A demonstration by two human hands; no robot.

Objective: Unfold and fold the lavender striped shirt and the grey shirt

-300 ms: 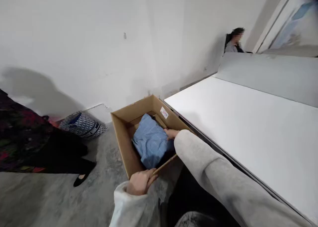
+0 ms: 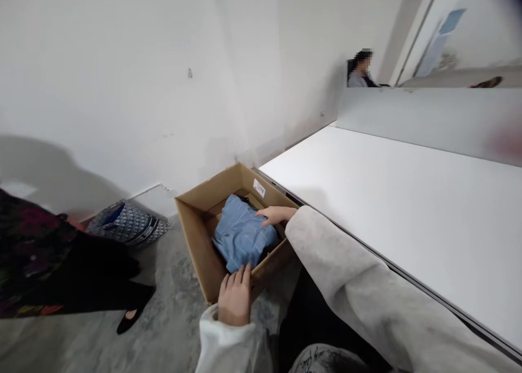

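Observation:
An open cardboard box [image 2: 191, 242] stands beside the table, with a folded blue checked cloth [image 2: 240, 232] lying inside it. My left hand [image 2: 235, 297] reaches over the near rim, fingers stretched forward, their tips at the cloth's near edge. Whether those tips touch the fabric I cannot tell. At the cloth's right side is my right hand [image 2: 275, 215], palm down, fingers apart and slightly bent, with nothing gripped. A white label [image 2: 259, 187] is stuck to the box's inner right wall. Some dark item shows partly behind the cloth.
A long white table [image 2: 399, 210] runs along the right, a low grey panel [image 2: 408, 109] at its back. A seated person [image 2: 359, 71] is beyond it. On the left, another person in black trousers [image 2: 101, 269] stands near a patterned bag [image 2: 128, 224] on the concrete floor.
My left hand has let go of the box rim and straightened its fingers over it toward the cloth. The right hand's fingers have lifted and spread. The view has shifted slightly.

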